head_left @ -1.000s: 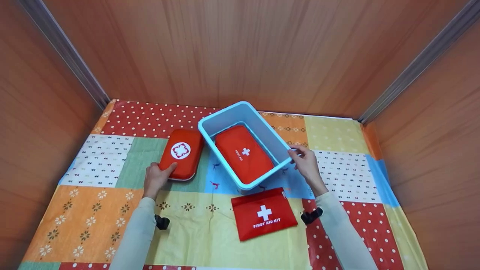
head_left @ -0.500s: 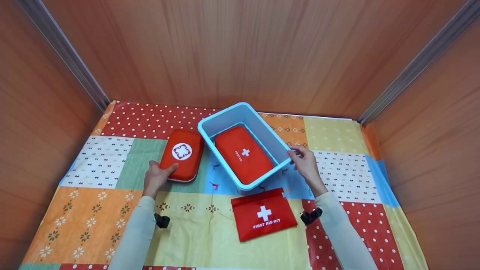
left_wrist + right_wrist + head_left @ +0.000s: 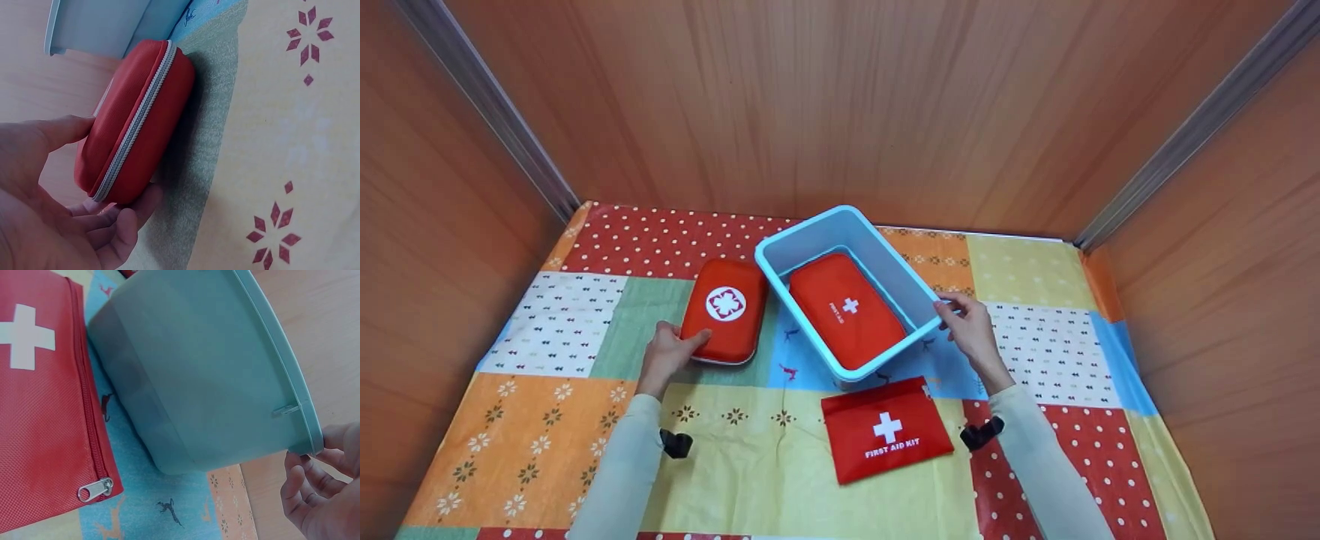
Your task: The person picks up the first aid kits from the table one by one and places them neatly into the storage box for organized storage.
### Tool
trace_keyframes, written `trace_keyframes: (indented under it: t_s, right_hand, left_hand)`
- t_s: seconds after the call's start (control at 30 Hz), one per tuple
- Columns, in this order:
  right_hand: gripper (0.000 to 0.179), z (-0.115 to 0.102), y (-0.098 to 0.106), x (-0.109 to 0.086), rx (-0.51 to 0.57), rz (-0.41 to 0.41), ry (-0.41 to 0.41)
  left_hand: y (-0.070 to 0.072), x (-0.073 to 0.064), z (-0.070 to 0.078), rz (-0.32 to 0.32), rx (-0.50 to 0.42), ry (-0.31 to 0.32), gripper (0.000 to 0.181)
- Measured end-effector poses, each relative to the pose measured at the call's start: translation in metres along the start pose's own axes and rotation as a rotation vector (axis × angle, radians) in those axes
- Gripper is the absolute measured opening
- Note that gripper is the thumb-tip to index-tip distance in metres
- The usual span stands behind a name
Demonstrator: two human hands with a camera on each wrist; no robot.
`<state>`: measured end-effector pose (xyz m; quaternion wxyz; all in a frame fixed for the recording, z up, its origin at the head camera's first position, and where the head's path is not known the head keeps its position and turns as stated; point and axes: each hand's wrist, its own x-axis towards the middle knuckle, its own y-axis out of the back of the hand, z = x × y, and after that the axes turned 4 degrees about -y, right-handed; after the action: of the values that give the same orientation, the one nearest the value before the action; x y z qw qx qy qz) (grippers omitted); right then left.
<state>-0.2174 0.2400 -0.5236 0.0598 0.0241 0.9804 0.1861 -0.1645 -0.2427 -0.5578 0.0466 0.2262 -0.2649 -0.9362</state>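
My left hand (image 3: 669, 354) grips the near left corner of a red zippered first-aid case (image 3: 723, 337) marked with a white round emblem. In the left wrist view, the thumb lies on the case's top and the fingers reach under its side; the zipper (image 3: 135, 124) is closed. At the right, my right hand (image 3: 973, 330) pinches the right corner of a light blue plastic bin (image 3: 806, 315) by its rim, thumb and fingers on either side. Inside the bin lies a flat red pouch (image 3: 862, 330) lettered "FIRST AID".
A flat red "FIRST AID KIT" pouch (image 3: 896, 466) with a white cross lies just in front of the bin. A patchwork cloth (image 3: 735, 480) covers the table. Wood-grain panels (image 3: 840, 105) stand at the back and both sides.
The left wrist has shifted slightly left and its thumb has slid a little toward the case's near edge. The case's emblem has moved slightly right. Right hand and bin hold their place.
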Motion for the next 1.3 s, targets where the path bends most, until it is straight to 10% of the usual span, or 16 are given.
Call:
trace_keyframes:
  t_s: [0.53, 1.3]
  right_hand:
    - [0.027, -0.001, 0.001, 0.001, -0.020, -0.006, -0.033]
    - [0.027, 0.001, 0.000, 0.000, 0.006, -0.015, -0.029]
  left_hand:
    - [0.002, -0.011, -0.009, -0.083, -0.275, 0.009, 0.051]
    - [-0.006, -0.026, -0.020, 0.034, -0.681, 0.052, 0.040]
